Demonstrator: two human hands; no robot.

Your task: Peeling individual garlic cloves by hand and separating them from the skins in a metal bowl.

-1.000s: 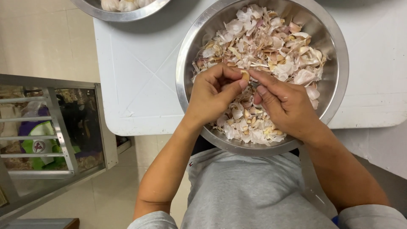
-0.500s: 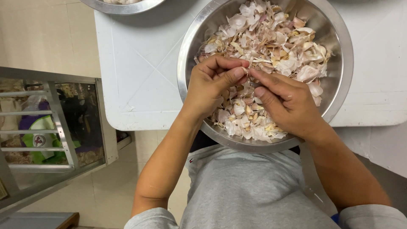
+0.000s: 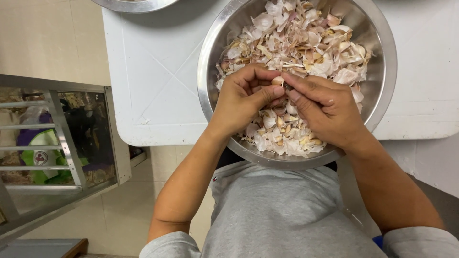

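Garlic clove (image 3: 278, 80), small and pale tan with a papery skin, sits pinched between the fingertips of both hands above the middle of a steel bowl (image 3: 382, 71). Left hand (image 3: 244, 98) curls closed on the clove from nine o'clock, thumb lying along its underside; right hand (image 3: 327, 107) meets it from three o'clock, its fingertips pressed together against the same clove. Loose garlic skins (image 3: 306, 40), white, pink and straw-coloured, fill the bowl from twelve o'clock down past the hands, with a few peeled-looking cloves near six o'clock. No package or label shows on the table. Beneath the bowl lies a white table top (image 3: 153, 71), scratched, its near edge overhung by the bowl's rim. At eleven o'clock the rim of a second steel bowl (image 3: 134, 5) cuts the frame. At eight o'clock stands a metal-framed rack (image 3: 62, 138) holding a green and white bag (image 3: 43, 155) with a round red mark. Cream floor tiles (image 3: 52, 38) lie around it.
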